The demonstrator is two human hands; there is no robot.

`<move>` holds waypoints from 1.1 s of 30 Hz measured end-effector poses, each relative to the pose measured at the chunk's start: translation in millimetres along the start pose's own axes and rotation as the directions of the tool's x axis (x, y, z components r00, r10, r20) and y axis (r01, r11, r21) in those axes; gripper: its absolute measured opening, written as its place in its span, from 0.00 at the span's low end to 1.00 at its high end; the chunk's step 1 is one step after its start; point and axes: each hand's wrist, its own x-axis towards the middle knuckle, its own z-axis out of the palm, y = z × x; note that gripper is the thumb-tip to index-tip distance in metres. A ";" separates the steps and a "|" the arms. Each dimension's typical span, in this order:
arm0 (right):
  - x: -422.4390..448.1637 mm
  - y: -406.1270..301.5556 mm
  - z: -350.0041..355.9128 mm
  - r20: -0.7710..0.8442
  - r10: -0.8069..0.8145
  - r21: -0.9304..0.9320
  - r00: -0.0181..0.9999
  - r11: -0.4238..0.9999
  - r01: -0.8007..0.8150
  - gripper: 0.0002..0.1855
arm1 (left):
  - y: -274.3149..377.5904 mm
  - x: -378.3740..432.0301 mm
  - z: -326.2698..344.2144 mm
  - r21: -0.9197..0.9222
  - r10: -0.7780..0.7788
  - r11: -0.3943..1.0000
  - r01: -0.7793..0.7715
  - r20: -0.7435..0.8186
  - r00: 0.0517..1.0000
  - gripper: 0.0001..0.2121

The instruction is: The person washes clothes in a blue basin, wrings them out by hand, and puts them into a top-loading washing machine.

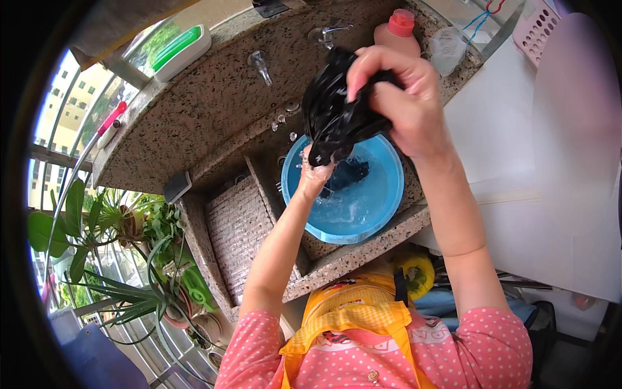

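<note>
A wet black cloth (335,112) is bunched above a light blue plastic basin (359,233) of water. My right hand (403,92) grips its upper part, with fingers curled into the folds. At the cloth's lower end is my left hand (318,167), wet and partly covered by the fabric, over the basin's left side; its fingers are mostly hidden. More dark fabric (349,172) lies in the water. Drops hang in the air left of the cloth.
The basin sits in a speckled stone sink (362,262) with a ribbed washboard (240,233) at left. Two metal taps (260,65) (330,35) jut from the back wall. A pink bottle (398,36) stands behind my right hand. Potted plants (160,296) are at the left, a white surface (510,121) at the right.
</note>
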 end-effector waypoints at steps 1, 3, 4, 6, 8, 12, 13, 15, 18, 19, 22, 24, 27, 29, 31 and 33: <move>-1.8 -6.8 -21.9 -0.081 -0.081 -0.054 0.993 0.996 0.077 0.06 | 37.6 7.4 1.5 -0.206 -0.104 0.971 0.121 0.090 0.991 0.19; -13.4 -18.0 -47.7 -0.213 -0.062 0.133 0.975 0.987 0.092 0.08 | 110.4 9.2 4.2 -0.281 0.031 0.960 -0.011 0.068 0.997 0.19; -25.7 -11.0 -57.3 -0.192 0.022 0.211 0.981 0.977 0.019 0.09 | 134.6 9.0 -3.1 -0.143 0.127 0.982 -0.122 0.030 0.991 0.19; -60.9 29.6 -91.3 -0.163 0.085 -0.267 0.983 0.955 -0.127 0.11 | 151.5 12.0 -5.5 0.025 0.234 0.972 -0.233 -0.030 0.972 0.21; -93.2 65.7 -90.2 -0.224 0.111 -0.705 0.968 0.667 -0.240 0.21 | 153.7 20.8 0.8 0.108 0.220 0.969 -0.223 0.043 0.975 0.22; -122.8 137.4 -26.3 -0.249 0.178 -0.348 0.952 0.901 -0.259 0.38 | 118.3 28.3 24.4 0.405 0.140 0.871 -0.279 0.339 0.930 0.24; -131.2 160.3 -18.4 -0.194 0.305 -0.192 0.932 0.920 -0.341 0.39 | 96.0 28.1 26.5 0.437 0.082 0.861 -0.259 0.384 0.920 0.24; -144.5 202.3 -25.2 -0.173 0.510 -0.146 0.843 0.833 -0.534 0.39 | 46.6 28.2 19.4 0.522 0.010 0.820 -0.232 0.393 0.919 0.25; -189.5 274.3 -26.5 -0.216 0.632 -0.272 0.744 0.693 -0.668 0.39 | -39.4 15.6 -1.0 0.554 -0.018 0.826 -0.107 0.216 0.976 0.29; -207.3 298.2 -22.2 -0.278 0.560 -0.432 0.781 0.653 -0.622 0.38 | -75.3 4.1 -8.6 0.709 -0.033 0.702 -0.067 0.127 0.991 0.30; -257.7 342.7 -9.5 -0.372 0.594 -0.643 0.713 0.389 -0.660 0.32 | -134.8 -21.9 17.4 0.839 -0.456 0.493 0.232 0.022 0.890 0.37; -270.4 360.9 10.2 -0.326 0.685 -0.737 0.651 0.246 -0.629 0.30 | -188.6 -43.2 22.0 0.845 -0.307 0.524 0.109 0.068 0.949 0.39; -282.2 397.6 22.1 -0.262 0.858 -0.846 0.441 0.015 -0.532 0.28 | -260.5 -57.2 13.0 0.848 -0.446 0.482 0.220 0.022 0.895 0.38; -282.4 403.4 2.1 -0.198 0.888 -0.930 0.414 -0.037 -0.365 0.23 | -260.6 -46.2 20.7 0.993 -0.557 0.112 -0.026 0.085 0.826 0.35; -268.4 395.8 -0.3 -0.268 0.681 -0.810 0.682 0.224 -0.542 0.19 | -258.2 -40.1 5.9 0.882 -0.360 0.466 0.075 0.111 0.926 0.34; -257.1 394.4 -10.5 -0.115 0.849 -0.954 0.516 0.050 -0.295 0.18 | -242.6 -28.8 7.2 0.858 -0.434 0.508 0.078 0.176 0.884 0.30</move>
